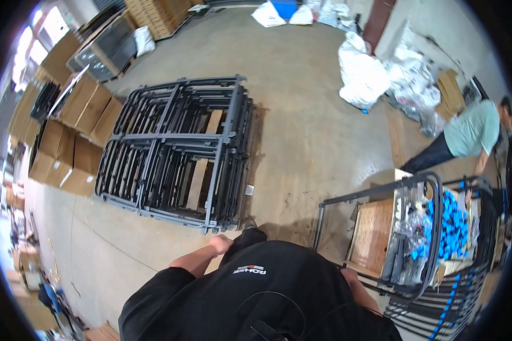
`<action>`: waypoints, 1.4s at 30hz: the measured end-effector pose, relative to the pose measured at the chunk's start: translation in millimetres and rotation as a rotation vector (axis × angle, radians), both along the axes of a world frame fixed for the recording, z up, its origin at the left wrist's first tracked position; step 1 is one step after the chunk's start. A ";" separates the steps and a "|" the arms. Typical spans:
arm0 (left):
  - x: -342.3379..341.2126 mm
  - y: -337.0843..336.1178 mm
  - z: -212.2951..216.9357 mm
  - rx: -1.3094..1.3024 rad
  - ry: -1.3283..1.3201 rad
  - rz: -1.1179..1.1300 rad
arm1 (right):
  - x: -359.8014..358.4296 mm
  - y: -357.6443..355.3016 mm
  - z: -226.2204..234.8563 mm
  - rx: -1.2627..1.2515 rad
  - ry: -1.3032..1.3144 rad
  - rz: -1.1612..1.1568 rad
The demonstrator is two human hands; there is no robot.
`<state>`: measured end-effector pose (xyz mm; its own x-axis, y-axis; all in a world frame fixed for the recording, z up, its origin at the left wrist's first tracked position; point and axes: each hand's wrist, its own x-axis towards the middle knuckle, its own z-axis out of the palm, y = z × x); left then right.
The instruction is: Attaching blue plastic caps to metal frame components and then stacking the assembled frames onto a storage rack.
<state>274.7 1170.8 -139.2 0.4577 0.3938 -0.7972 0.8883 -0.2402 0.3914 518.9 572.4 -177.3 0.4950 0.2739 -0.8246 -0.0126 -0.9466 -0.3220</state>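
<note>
A black tubular metal frame [375, 192] with rounded corners stands tilted at my right side. My right hand [350, 275] is closed at its near bar, close against my body; the fingertips are hidden. My left hand [222, 244] hangs by my left thigh, loosely closed with nothing seen in it. Ahead of it lies a tall stack of grey and black metal frames [165, 137], each divided by cross bars. More dark curved frames [458, 287] with blue pieces on them stand in a row at the lower right.
Beyond the tilted frame, a wooden crate [371, 230] stands beside many blue parts [449, 219] and clear plastic. A co-worker in a light green shirt [469, 133] leans there. Cardboard boxes [68, 153] stand at left; white sacks [363, 74] sit at far right.
</note>
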 end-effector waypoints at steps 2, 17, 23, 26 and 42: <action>-36.4 28.9 -10.2 -0.033 0.207 0.312 | 54.9 21.9 -26.0 -0.057 -0.336 0.709; -135.2 137.8 -71.9 0.087 -0.229 0.564 | 195.8 548.5 38.0 0.534 -0.344 0.183; -64.9 147.7 -74.4 -0.164 -0.364 1.349 | 251.8 683.8 76.0 0.182 0.106 0.299; -85.2 109.9 -69.5 0.348 -0.231 0.631 | 305.1 759.9 52.2 0.078 0.073 0.261; 132.0 33.0 79.4 -0.050 0.525 1.231 | 411.1 1088.7 -88.2 0.345 0.219 -0.523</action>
